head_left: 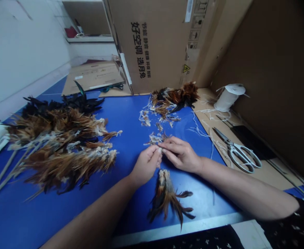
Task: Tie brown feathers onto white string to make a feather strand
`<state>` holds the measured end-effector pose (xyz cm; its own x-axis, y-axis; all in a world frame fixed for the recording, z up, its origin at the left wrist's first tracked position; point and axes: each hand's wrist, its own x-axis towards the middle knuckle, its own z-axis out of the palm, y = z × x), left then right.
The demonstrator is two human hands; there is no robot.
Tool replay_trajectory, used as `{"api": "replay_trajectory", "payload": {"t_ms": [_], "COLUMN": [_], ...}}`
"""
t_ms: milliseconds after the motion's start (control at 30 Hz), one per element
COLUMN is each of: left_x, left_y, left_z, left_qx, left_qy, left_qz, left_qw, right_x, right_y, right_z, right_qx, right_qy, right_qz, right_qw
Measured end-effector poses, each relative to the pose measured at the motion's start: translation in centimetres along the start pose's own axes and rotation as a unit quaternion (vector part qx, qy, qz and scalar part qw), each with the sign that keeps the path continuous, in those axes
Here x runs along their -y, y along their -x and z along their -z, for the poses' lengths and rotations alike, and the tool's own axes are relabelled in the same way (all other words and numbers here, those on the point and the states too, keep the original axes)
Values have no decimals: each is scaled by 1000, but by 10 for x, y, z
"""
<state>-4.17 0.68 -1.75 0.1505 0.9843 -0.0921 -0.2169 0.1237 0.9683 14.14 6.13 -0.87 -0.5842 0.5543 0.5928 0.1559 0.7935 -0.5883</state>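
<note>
My left hand point(146, 164) and right hand point(181, 154) meet at the centre of the frame, thumbs and fingertips drawn into a close pinch with hardly a gap, around a small pale piece point(160, 149); my fingers cover most of it, so I can't tell what it is or which hand bears the firmer grip.

Just below them, at lower centre on the blue desk point(131, 135), lies a short bunch of brown and black feathers with a pale bound-looking base point(164, 195). I can't tell whether it touches my left hand.

As I judge it, I'm partway through. A large pile of tan and brown feather bunches point(71, 159) fills the left of the frame, fairly orderly, and may be the finished share. A looser heap of rust and black feathers point(177, 97) at upper centre looks like what is left, with shredded white scraps point(145, 119) below it suggesting some picking-apart is done. The bunch near me seems under way. Silver-handled scissors point(241, 155) lie unused at right.

The bunch's pale base points to the top of the frame, towards my hands; its tips fan towards the bottom edge. Its long axis runs nearly vertical, and a few dark plumes splay off to lower right.
</note>
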Motion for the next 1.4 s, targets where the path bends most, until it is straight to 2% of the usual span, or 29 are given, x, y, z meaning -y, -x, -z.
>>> {"api": "replay_trajectory", "payload": {"t_ms": [267, 533, 633, 767, 833, 900, 967, 1033, 1133, 1400], "left_x": [-2, -4, -2, -2, -3, -5, -6, -6, -5, -1], "left_y": [3, 5, 5, 4, 3, 3, 3, 3, 4, 2], "left_z": [1, -2, 0, 5, 7, 8, 6, 3, -1, -1], "left_qx": [6, 8, 2, 2, 1, -8, -17, -22, -28, -40], "left_qy": [-14, -53, -165, -334, -359, -320, -212, -83, 11, 39], "left_qz": [26, 65, -2, -153, -179, -151, -80, -18, 0, 10], "left_qw": [1000, 996, 986, 930, 916, 935, 974, 996, 1000, 998], "right_x": [2, 4, 4, 3, 4, 6, 8, 10, 10, 4], "right_y": [-6, -3, -4, -4, -5, -6, -8, -9, -9, -2], "right_z": [6, 12, 14, 10, 7, 4, 3, 4, 4, -5], "right_qx": [12, 95, 112, 102, 68, 9, -40, -60, -58, -60], "right_qy": [-14, 121, 146, 99, 50, 6, -14, -17, -23, 8], "right_qz": [-5, -10, -26, -50, -56, -66, -76, -80, -69, -17], "right_qw": [1000, 988, 983, 988, 995, 998, 996, 995, 996, 998]}}
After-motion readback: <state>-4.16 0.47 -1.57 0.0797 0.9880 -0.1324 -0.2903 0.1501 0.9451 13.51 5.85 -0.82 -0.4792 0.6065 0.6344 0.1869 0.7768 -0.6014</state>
